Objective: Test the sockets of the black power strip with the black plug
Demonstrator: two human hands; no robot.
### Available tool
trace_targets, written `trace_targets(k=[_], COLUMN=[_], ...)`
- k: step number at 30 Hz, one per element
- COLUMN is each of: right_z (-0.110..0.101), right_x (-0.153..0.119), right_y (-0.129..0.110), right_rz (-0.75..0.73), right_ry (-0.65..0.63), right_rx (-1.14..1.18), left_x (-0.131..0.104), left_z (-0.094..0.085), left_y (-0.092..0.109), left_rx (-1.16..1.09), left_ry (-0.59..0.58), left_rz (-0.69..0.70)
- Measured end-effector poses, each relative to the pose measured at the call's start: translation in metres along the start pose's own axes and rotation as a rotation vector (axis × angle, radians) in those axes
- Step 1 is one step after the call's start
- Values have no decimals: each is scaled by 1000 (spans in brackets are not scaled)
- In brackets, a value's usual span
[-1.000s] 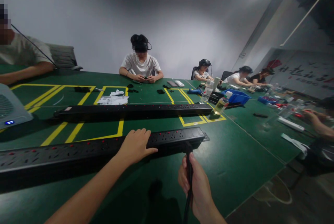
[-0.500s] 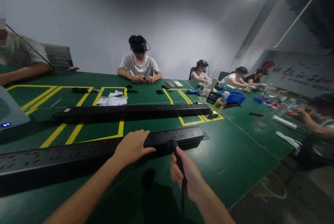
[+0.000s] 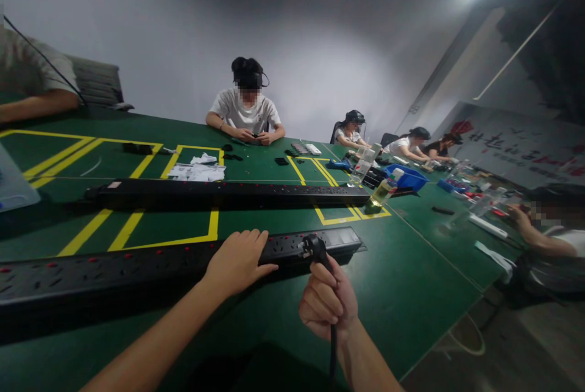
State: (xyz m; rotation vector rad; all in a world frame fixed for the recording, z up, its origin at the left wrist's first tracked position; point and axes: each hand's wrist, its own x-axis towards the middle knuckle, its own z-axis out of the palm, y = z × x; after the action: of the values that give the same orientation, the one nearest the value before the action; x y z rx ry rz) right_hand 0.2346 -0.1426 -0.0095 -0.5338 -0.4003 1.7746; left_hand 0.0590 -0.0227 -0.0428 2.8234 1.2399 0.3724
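A long black power strip (image 3: 114, 273) with red switches and several sockets lies across the front of the green table. My left hand (image 3: 236, 263) grips it near its right end, fingers over the far side and thumb along the near side. In my right hand (image 3: 326, 297) is a black power plug (image 3: 315, 247), held at its cord end, with metal prongs pointing left. The plug is just in front of the strip's right-hand sockets; whether it touches them I cannot tell. Its cord (image 3: 333, 349) hangs down below my fist.
A second black power strip (image 3: 228, 194) lies parallel behind the first. Beyond it are white papers (image 3: 196, 171), a bottle of yellow liquid (image 3: 382, 192), a clear bottle (image 3: 361, 166) and a blue bin (image 3: 406, 177). Yellow tape marks the table (image 3: 411, 270). Several people sit around it.
The plug has been raised and turned in my right hand, so its prongs now show. My left hand keeps its hold on the strip. The view has shifted slightly.
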Motion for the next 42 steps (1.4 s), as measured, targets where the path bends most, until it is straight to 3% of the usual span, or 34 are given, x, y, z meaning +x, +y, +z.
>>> trace_targets(k=[14,17,21,23,35,42], right_z=[-2,-3,-3,-3,2,3], right_x=[-1,4,14,17,43,57], right_y=[5,6,5,2,1,7], right_rz=[27,32,-33,-54,134,184], right_ry=[-118,-41,216,281,239,322], right_rx=[20,-110,-358,-423,-425,-448], left_x=[0,0,1,1,0,0], left_z=[-2,0,1,1,0,-2], left_y=[0,0,0,1,0,0], left_rx=[-5,5,16,15,4,6], left_ry=[15,19,37,35,20,23], left_rz=[3,8,5,3,4,-9])
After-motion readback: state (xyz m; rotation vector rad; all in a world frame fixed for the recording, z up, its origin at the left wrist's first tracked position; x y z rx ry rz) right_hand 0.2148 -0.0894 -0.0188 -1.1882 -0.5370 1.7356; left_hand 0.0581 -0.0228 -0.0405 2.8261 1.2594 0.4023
